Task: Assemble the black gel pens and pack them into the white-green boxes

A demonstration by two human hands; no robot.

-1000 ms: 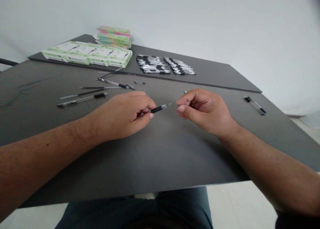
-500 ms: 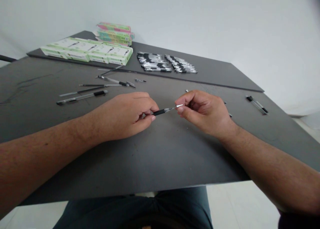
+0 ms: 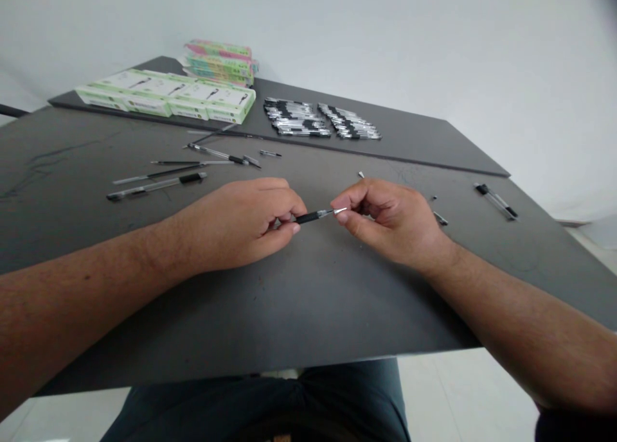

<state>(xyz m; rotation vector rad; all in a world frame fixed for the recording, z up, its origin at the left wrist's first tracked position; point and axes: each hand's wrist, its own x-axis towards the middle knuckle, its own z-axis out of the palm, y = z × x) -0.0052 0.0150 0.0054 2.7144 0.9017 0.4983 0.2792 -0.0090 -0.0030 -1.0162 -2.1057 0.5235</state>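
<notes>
Metal pen tip (image 3: 340, 210), finger-pinched in right hand (image 3: 400, 220), at the point of black-gripped pen (image 3: 308, 217), likewise pinched in left hand (image 3: 255, 220); both held over table (image 3: 289, 320) between near and far edges. Pen rows (image 3: 299, 124), laid toward far edge.

This appears to be a plain indoor work spot, a small workshop or an office; which of the two cannot be told. A smooth pale wall (image 3: 409, 50) rises at one o'clock behind a broad dark grey table (image 3: 299, 320), and light tiled floor (image 3: 438, 403) shows at five. The table carries goods in quantity: matching green-and-white boxes (image 3: 166, 95) in a row at ten o'clock, colourful packets (image 3: 219, 63) stacked at eleven, two ranked batches of pens (image 3: 296, 119) around twelve, and loose pen parts (image 3: 157, 185) near nine.
</notes>
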